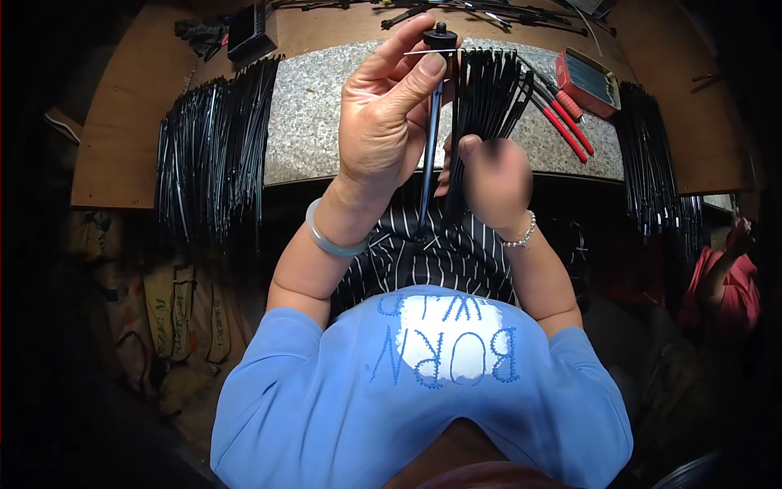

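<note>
My left hand (379,122) is raised over the near edge of the stone-topped board, its thumb and fingers pinched around the top of a long dark shaft (430,155). A round black cap with a threaded tip (441,37) crowns that shaft. A thin pale wire (417,53) crosses just under the cap. Beside it, a fan of slim black ribs, like umbrella ribs (489,94), hangs over the board's near edge. My right hand (497,179), partly blurred, is closed at the lower part of these ribs; its fingertips show beyond them.
Dense bundles of black ribs hang over the table edge at left (216,155) and right (648,155). Red-handled pliers (566,130) lie by a red open box (588,81). A dark tray (251,33) and loose black parts (481,10) are at the back. Another person's pink clothing (729,285) shows at right.
</note>
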`<state>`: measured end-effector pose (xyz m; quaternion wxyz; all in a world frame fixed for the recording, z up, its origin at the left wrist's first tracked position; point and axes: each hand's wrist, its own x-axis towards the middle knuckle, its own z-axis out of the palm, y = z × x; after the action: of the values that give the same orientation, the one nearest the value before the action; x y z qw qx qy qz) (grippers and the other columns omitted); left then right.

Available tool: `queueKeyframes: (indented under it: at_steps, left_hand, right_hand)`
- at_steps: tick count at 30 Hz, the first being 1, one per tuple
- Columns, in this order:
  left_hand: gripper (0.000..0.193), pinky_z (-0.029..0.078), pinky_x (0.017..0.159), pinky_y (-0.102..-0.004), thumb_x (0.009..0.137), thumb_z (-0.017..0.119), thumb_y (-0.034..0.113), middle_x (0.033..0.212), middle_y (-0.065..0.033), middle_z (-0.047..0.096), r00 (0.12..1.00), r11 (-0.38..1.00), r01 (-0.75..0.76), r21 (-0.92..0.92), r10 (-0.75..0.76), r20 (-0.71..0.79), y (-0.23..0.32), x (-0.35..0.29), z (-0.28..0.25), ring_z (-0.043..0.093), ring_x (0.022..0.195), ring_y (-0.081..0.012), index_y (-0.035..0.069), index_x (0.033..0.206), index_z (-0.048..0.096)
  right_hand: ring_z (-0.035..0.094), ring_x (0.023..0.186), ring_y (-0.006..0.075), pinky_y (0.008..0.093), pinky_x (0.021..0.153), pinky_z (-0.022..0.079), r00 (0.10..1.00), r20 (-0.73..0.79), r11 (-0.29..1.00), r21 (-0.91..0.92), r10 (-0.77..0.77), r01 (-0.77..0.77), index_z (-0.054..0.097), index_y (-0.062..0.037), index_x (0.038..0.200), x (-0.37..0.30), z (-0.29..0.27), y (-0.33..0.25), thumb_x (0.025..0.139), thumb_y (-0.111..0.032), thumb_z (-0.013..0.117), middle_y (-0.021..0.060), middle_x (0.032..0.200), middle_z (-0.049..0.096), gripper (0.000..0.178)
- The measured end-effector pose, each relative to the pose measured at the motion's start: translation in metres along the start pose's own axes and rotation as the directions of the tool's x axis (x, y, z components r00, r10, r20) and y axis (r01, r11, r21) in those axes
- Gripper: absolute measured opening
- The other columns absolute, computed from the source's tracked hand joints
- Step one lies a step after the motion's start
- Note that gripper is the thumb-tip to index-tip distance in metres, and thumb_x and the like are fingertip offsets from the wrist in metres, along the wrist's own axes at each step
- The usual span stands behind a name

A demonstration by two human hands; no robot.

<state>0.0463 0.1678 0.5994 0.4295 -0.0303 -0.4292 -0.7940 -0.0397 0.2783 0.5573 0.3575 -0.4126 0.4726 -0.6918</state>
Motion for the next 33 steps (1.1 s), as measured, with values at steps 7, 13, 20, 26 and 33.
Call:
queueKeyframes:
  at_steps: [7,13,20,26,33]
  left_hand:
    - [0.037,0.050,0.089,-0.0271,0.091,0.053,0.005,0.116,-0.0157,0.059,1.000,1.000,0.013,-0.004,-0.013,0.001,-0.001,0.001,0.002,0.062,0.098,-0.0174,0.005,0.128,0.048]
    - [0.033,0.051,0.083,-0.0219,0.088,0.057,0.001,0.108,-0.0144,0.062,0.999,0.998,0.001,-0.067,-0.004,-0.042,-0.002,0.000,0.009,0.063,0.092,-0.0154,0.001,0.121,0.053]
    - [0.030,0.051,0.080,-0.0204,0.088,0.059,0.004,0.104,-0.0147,0.064,0.990,0.996,-0.080,0.032,0.083,-0.112,-0.010,-0.003,0.018,0.063,0.088,-0.0138,-0.001,0.117,0.054]
    - [0.030,0.052,0.080,-0.0212,0.091,0.055,0.011,0.105,-0.0158,0.063,0.980,0.983,-0.131,0.130,0.148,-0.131,-0.018,-0.005,0.023,0.063,0.088,-0.0144,-0.002,0.118,0.053]
    - [0.033,0.052,0.080,-0.0216,0.096,0.047,0.021,0.108,-0.0169,0.062,0.980,0.945,-0.170,0.280,0.192,-0.054,-0.023,-0.005,0.025,0.063,0.091,-0.0152,-0.003,0.119,0.051]
  right_hand:
    - [0.058,0.050,0.0126,0.0218,0.044,0.052,1.000,0.013,0.999,0.030,0.018,-0.019,0.056,0.0038,0.090,0.001,-0.001,-0.001,0.091,-0.031,0.056,0.0091,0.068,0.058,0.035]
    - [0.057,0.049,0.0125,0.0221,0.042,0.052,1.000,0.018,1.000,0.011,0.015,-0.015,0.056,0.0034,0.090,0.003,0.000,-0.003,0.091,-0.031,0.056,0.0095,0.068,0.058,0.035]
    - [0.058,0.056,0.0134,0.0237,0.049,0.049,0.995,-0.041,0.982,-0.170,-0.085,0.077,0.057,0.0026,0.095,0.005,0.003,-0.001,0.093,-0.029,0.053,0.0082,0.070,0.059,0.032]
    - [0.057,0.058,0.0180,0.0295,0.053,0.045,0.908,-0.028,0.811,-0.461,-0.418,0.360,0.057,0.0002,0.104,0.009,0.006,0.010,0.095,-0.023,0.050,0.0103,0.076,0.062,0.026]
    - [0.056,0.059,0.0194,0.0301,0.053,0.044,0.945,-0.040,0.859,-0.430,-0.325,0.277,0.056,-0.0012,0.110,0.008,0.003,0.008,0.096,-0.024,0.047,0.0119,0.081,0.064,0.029]
